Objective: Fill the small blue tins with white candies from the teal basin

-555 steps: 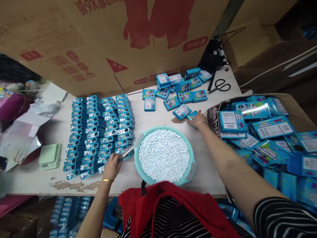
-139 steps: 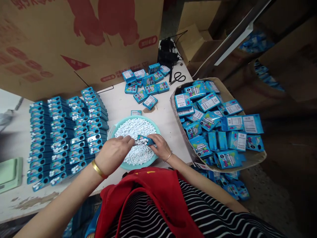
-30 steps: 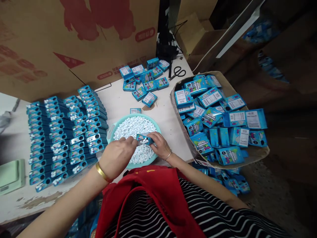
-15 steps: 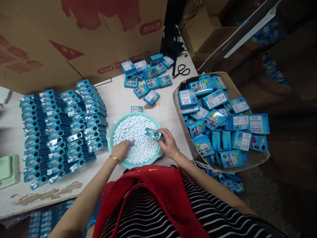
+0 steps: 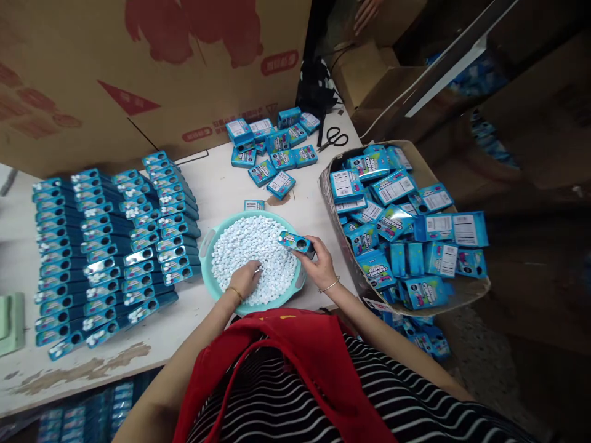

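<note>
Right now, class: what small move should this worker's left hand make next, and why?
Probably lift some white candies toward the small blue box: the left hand rests in the basin, and the right hand holds that box above it.

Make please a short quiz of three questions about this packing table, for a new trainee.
1. True or false: the right hand holds a small blue box over the basin.
2. Where does the left hand rest?
A. in the white tablets
B. on the scissors
C. in the cardboard carton
3. Fill in: the rows of filled boxes lie to the ____ of the basin.

Key: 1 true; 2 A; 3 left.
</note>
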The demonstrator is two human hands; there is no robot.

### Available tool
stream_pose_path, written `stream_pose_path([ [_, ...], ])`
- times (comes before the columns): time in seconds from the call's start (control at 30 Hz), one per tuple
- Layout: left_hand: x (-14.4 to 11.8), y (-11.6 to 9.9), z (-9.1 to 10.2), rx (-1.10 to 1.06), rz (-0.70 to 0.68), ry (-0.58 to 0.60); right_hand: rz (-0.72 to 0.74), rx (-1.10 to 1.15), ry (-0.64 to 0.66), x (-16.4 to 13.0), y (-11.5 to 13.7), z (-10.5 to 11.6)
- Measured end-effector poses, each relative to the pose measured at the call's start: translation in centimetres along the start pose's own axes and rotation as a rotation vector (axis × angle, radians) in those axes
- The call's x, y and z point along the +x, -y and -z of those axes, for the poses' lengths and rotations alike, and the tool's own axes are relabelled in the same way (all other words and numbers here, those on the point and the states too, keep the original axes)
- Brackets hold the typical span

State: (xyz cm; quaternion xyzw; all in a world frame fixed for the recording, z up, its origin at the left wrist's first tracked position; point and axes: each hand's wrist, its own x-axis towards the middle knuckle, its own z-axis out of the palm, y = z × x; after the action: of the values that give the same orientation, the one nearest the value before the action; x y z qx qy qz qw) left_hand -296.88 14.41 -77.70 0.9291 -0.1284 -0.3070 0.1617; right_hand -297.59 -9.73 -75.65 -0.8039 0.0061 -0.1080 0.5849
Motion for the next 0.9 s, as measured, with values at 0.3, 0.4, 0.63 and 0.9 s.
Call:
stream_pose_path([
  [0.3, 0.2, -0.3, 0.4, -0.203, -0.056, -0.083, -0.01, -0.01, -0.028, -0.9, 0.1, 0.6],
  [0.4, -1.6, 0.0, 2.8, -0.216, -0.105, -0.109, 0.003, -0.025, -0.025, -0.9, -0.1, 0.9],
  [0.63, -5.6, -2.0, 10.3, -0.123, -0.22, -0.141, 0.179, -0.131, 0.099, -0.8, -0.3, -0.4],
  [0.9, -6.6, -8.5, 14.5, 0.395, -0.076, 0.043, 0.304, -0.187, 0.209, -1.0, 0.8, -2.8],
])
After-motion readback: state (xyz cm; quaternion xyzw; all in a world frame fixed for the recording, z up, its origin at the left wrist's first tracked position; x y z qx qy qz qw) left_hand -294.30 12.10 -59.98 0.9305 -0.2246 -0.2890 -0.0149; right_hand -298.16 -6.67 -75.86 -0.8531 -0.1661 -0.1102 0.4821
